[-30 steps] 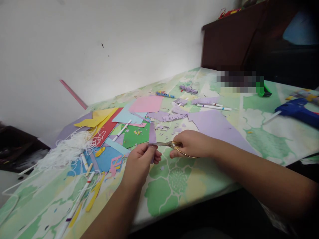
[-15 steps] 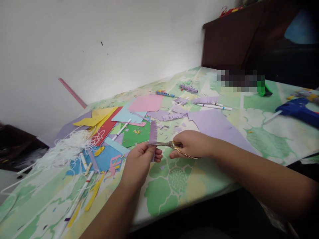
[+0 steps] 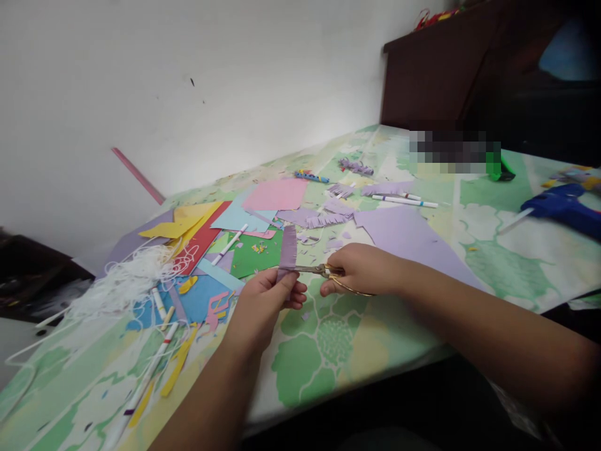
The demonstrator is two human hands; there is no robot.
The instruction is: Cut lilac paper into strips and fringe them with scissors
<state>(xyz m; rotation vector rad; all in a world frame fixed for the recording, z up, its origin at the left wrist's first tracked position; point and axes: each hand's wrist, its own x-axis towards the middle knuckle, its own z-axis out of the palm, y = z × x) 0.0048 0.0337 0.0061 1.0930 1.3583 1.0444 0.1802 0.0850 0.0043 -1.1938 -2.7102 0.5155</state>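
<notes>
My left hand (image 3: 263, 304) pinches the lower end of a narrow purple paper strip (image 3: 288, 246) and holds it upright above the table. Its upper part has a fringed edge. My right hand (image 3: 359, 269) grips gold-handled scissors (image 3: 315, 271), with fingers through the loops. The blades point left and meet the strip just above my left fingers. Both hands hover over the green-patterned tablecloth (image 3: 323, 344) near the front edge.
Coloured paper sheets (image 3: 253, 216), fringed purple scraps (image 3: 328, 219) and a large purple sheet (image 3: 404, 238) lie behind the hands. White string (image 3: 126, 275) and markers (image 3: 159, 351) lie left. A blue glue gun (image 3: 563, 207) rests at right. A dark cabinet (image 3: 422, 81) stands at the back.
The purple strip has turned a little in my left hand, so its fringed face shows more. The scissors stay at the strip's base; both hands have barely shifted.
</notes>
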